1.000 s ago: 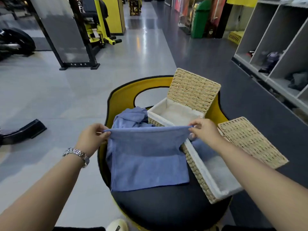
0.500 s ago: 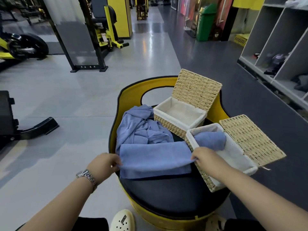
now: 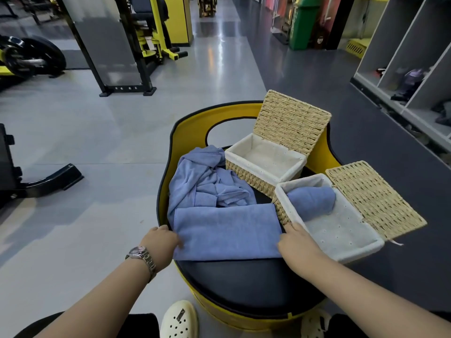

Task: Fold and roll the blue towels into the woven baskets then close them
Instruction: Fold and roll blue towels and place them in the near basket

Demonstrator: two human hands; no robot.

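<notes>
Since a second ago the folded blue towel point(image 3: 227, 231) has come down from being held up in the air to lying flat on the black seat pad point(image 3: 244, 284) of the yellow round stool point(image 3: 195, 123), which serves here as the worktop. The left hand point(image 3: 159, 241) rests at the towel's left short edge and the right hand point(image 3: 299, 242) at its right short edge. Both sets of fingers are hidden under the backs of the hands, so I cannot tell whether they pinch the cloth or only press it flat.

Done so far: one rolled blue towel point(image 3: 311, 201) already lies in the near woven basket point(image 3: 341, 257), just beyond the right hand's fingers, against the basket's far end. The towel between the hands looks folded to a long strip, ready to be rolled.

Left to do, as I judge it: roll this strip and set it in a basket. A heap of loose blue towels point(image 3: 202, 181) lies beyond the strip, past the left hand's fingers; how many are in it I cannot tell. The far woven basket point(image 3: 266, 167), beyond the right hand's fingers, shows only its white lining. Its lid point(image 3: 291, 120) stands upright and the near basket's lid point(image 3: 373, 198) lies thrown back to the right, so both are yet to be closed. The task seems less than half done.
</notes>
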